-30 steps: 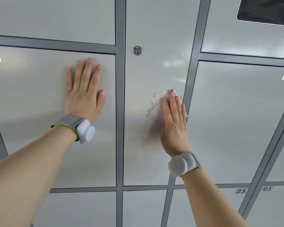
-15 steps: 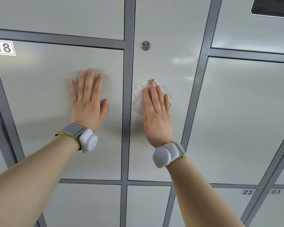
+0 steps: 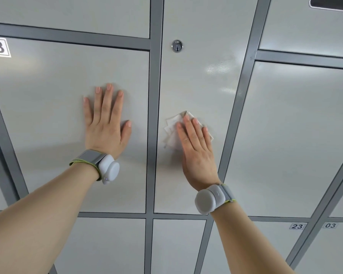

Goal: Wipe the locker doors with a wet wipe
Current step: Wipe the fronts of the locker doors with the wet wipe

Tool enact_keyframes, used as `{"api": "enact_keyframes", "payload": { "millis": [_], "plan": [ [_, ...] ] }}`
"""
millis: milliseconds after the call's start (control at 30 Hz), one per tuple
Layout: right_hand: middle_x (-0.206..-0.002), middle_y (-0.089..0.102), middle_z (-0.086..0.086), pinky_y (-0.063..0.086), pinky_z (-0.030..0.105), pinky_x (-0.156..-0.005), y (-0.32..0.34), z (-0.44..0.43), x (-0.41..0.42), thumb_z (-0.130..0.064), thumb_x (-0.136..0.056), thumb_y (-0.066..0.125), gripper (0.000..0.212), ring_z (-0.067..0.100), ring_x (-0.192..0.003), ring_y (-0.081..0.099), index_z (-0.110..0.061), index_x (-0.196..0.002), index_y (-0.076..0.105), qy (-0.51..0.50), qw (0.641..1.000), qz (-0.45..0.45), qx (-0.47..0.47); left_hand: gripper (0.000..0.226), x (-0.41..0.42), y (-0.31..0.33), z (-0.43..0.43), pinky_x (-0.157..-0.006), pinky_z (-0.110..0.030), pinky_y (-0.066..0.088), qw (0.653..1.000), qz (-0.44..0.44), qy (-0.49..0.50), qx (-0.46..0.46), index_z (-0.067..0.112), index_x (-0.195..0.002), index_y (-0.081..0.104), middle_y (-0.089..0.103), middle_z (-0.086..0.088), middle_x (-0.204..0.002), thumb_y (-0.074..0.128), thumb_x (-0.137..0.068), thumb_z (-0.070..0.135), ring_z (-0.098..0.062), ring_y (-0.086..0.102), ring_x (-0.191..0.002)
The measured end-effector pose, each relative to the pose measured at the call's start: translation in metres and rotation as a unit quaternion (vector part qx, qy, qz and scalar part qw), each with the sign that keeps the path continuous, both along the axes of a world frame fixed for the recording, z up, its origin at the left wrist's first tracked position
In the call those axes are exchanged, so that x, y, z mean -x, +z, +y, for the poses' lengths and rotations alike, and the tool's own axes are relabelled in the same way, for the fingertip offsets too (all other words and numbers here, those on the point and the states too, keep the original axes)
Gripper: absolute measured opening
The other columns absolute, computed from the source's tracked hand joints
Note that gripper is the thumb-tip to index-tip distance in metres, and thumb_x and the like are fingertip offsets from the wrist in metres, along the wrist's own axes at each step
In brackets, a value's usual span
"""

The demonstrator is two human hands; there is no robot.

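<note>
Grey locker bank fills the frame, shot from below. Narrow door point(image 3: 196, 86) at centre, round lock point(image 3: 177, 46) near its top. Right hand point(image 3: 196, 151) has straight, close-together fingers and presses the wet wipe point(image 3: 171, 129) flat on this door, mid-frame, with the crumpled wipe poking out upper left of the fingertips. Left hand point(image 3: 105, 127) lies flat with spread fingers, braced on the door marked 18 point(image 3: 48, 105) at left, holding nothing. Change: a second ago the wipe was at the door's right edge, then it swung left, and now it sits lower under the lock. Left hand unmoved. Likely side-to-side strokes working downward; lower panel and neighbouring doors still to do.
</note>
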State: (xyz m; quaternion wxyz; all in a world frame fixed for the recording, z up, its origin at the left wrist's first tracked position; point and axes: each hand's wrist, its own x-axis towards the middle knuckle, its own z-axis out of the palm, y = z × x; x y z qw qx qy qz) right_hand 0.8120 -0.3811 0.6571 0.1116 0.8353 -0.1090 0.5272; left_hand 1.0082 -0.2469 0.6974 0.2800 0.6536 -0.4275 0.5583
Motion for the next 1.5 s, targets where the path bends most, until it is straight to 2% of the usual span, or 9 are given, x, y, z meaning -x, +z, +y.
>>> {"api": "enact_keyframes", "payload": {
  "millis": [167,367,467,700,933,1100,1367,1500],
  "plan": [
    [-0.156,0.021,0.012,0.004,0.041,-0.121,-0.005,-0.01,0.016,0.021,-0.073,0.043,0.078,0.028,-0.146,0.012,-0.002,-0.147,0.031,-0.022,0.999,-0.031,-0.027,0.061,-0.001,0.0,0.001,-0.116,-0.044,-0.009,1.0,-0.003,0.001,0.0,0.004,-0.146,0.023,0.024,-0.023,-0.151,0.039,-0.093,0.028,-0.038,0.009,-0.14],
    [-0.158,0.012,0.01,0.0,0.041,-0.12,0.009,-0.01,0.014,0.014,-0.082,0.037,0.07,0.027,-0.147,0.005,-0.005,-0.149,0.027,-0.037,0.989,-0.109,-0.096,0.061,0.0,-0.001,-0.001,-0.116,-0.047,-0.006,1.0,-0.006,0.007,0.0,0.004,-0.146,0.022,0.024,-0.024,-0.151,0.039,-0.093,0.028,-0.038,0.01,-0.14],
    [-0.158,0.013,0.012,-0.002,0.04,-0.12,0.019,-0.005,0.003,0.016,-0.08,0.036,0.071,0.028,-0.147,0.005,-0.004,-0.148,0.028,-0.032,0.989,-0.115,-0.088,0.06,0.0,-0.001,-0.001,-0.116,-0.046,-0.007,1.0,-0.01,0.005,0.002,0.004,-0.146,0.022,0.025,-0.024,-0.151,0.039,-0.093,0.027,-0.039,0.011,-0.14],
    [-0.156,0.021,0.017,-0.004,0.039,-0.12,0.02,0.007,-0.019,0.018,-0.077,0.04,0.073,0.03,-0.145,0.008,0.0,-0.146,0.032,-0.005,0.994,-0.091,-0.056,0.061,-0.001,-0.002,-0.002,-0.116,-0.045,-0.007,1.0,-0.007,0.008,0.009,0.004,-0.146,0.023,0.025,-0.024,-0.151,0.04,-0.093,0.027,-0.038,0.01,-0.14],
    [-0.155,0.023,0.012,0.002,0.042,-0.12,-0.006,0.017,-0.023,0.019,-0.074,0.041,0.074,0.03,-0.145,0.011,-0.001,-0.145,0.033,0.027,1.0,-0.01,-0.011,0.06,-0.001,-0.001,-0.001,-0.116,-0.045,-0.008,1.0,-0.017,0.004,0.011,0.003,-0.145,0.024,0.026,-0.025,-0.15,0.04,-0.093,0.027,-0.038,0.011,-0.14],
    [-0.154,0.025,0.01,0.006,0.042,-0.12,-0.014,0.011,-0.008,0.013,-0.078,0.03,0.067,0.03,-0.144,0.018,-0.002,-0.143,0.039,0.039,0.999,0.029,-0.001,0.06,-0.001,-0.001,-0.001,-0.116,-0.044,-0.008,1.0,-0.012,-0.002,0.01,0.003,-0.145,0.025,0.026,-0.025,-0.15,0.041,-0.092,0.026,-0.039,0.011,-0.14],
    [-0.156,0.02,0.012,0.006,0.043,-0.12,-0.013,0.001,0.01,0.02,-0.077,0.042,0.073,0.027,-0.147,0.011,-0.003,-0.145,0.034,0.007,0.997,-0.037,-0.067,0.06,0.0,-0.001,0.001,-0.116,-0.044,-0.007,1.0,-0.011,-0.007,0.009,0.004,-0.145,0.024,0.026,-0.025,-0.15,0.041,-0.092,0.026,-0.038,0.011,-0.14],
    [-0.158,0.012,0.009,0.0,0.041,-0.12,-0.003,0.001,0.012,0.012,-0.083,0.03,0.067,0.024,-0.148,0.004,-0.005,-0.148,0.03,0.003,0.986,-0.092,-0.136,0.06,0.0,-0.001,0.0,-0.116,-0.044,-0.007,1.0,-0.012,-0.007,0.012,0.004,-0.145,0.024,0.027,-0.025,-0.15,0.041,-0.092,0.025,-0.038,0.011,-0.14]
  ]
}}
